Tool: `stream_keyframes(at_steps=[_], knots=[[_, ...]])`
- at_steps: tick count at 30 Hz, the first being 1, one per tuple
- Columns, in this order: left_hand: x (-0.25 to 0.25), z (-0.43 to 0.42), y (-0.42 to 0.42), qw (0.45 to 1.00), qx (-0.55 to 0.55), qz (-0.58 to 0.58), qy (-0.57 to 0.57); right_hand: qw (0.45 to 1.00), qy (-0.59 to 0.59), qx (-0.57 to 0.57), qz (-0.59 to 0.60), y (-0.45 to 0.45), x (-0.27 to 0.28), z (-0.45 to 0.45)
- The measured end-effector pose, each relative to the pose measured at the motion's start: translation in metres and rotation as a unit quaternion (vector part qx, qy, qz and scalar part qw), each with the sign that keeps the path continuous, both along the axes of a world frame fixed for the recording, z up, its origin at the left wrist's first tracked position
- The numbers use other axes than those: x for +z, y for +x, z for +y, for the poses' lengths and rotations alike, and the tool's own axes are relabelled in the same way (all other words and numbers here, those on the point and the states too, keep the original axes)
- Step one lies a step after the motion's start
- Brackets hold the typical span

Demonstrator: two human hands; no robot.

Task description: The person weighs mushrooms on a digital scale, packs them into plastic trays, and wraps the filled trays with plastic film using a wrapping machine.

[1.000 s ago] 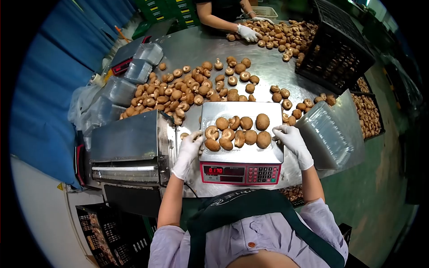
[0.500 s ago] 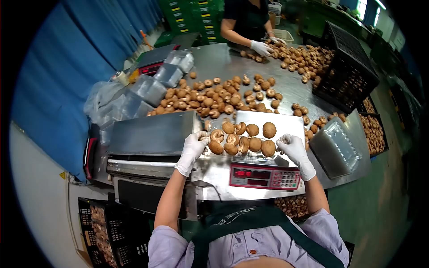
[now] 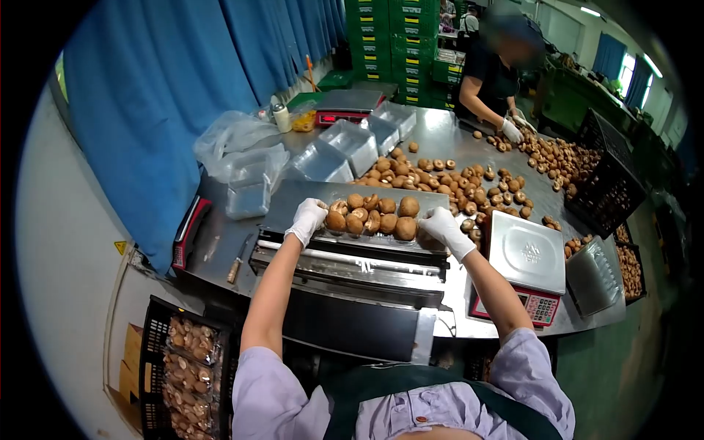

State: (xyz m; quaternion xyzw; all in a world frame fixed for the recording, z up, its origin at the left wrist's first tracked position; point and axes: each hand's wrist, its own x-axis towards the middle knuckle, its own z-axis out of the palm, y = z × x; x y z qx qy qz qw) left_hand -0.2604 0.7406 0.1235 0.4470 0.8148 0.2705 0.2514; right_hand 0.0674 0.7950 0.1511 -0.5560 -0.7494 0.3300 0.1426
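My left hand (image 3: pixel 307 220), in a white glove, pinches the left end of a clear plastic tray (image 3: pixel 350 239). The tray's right end is held by my right hand (image 3: pixel 445 230), gloved the same way. Brown shiitake mushrooms (image 3: pixel 374 215) fill it in two rows, some caps up and some stems up. Under the tray lies the flat metal top of what looks like a film-wrapping machine (image 3: pixel 352 268); whether the tray touches it I cannot tell. To the right of my right hand stands a scale (image 3: pixel 526 251) with a bare steel plate.
Loose mushrooms (image 3: pixel 469 187) spread behind the tray. Stacks of clear trays (image 3: pixel 320 163) stand back left, and a knife (image 3: pixel 238 262) lies at left. Across the table a co-worker's gloved hands (image 3: pixel 511 132) touch mushrooms beside a black crate (image 3: pixel 612 176). A crate of packed mushrooms (image 3: pixel 154 367) sits low left.
Both hands have carried the filled tray left, from over the scale's plate to over the machine's top. The camera view has swung left too.
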Motion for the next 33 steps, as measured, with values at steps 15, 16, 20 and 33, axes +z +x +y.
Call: stream_keyframes(at_steps=[15,16,20,33], knots=[[0.040,-0.106,-0.078,0.721,-0.580,0.348,0.154,0.849,0.322,0.366,-0.203,0.027,0.024,-0.089],[0.038,-0.108,-0.078,0.688,-0.610,0.366,0.143,0.837,0.306,0.399,-0.215,0.024,0.026,-0.092],[0.028,-0.105,-0.076,0.707,-0.589,0.343,0.190,0.885,0.211,0.364,-0.200,0.023,-0.009,-0.094],[0.196,-0.111,-0.082,0.906,-0.206,-0.204,0.307,0.886,0.200,0.041,0.415,0.047,0.135,-0.121]])
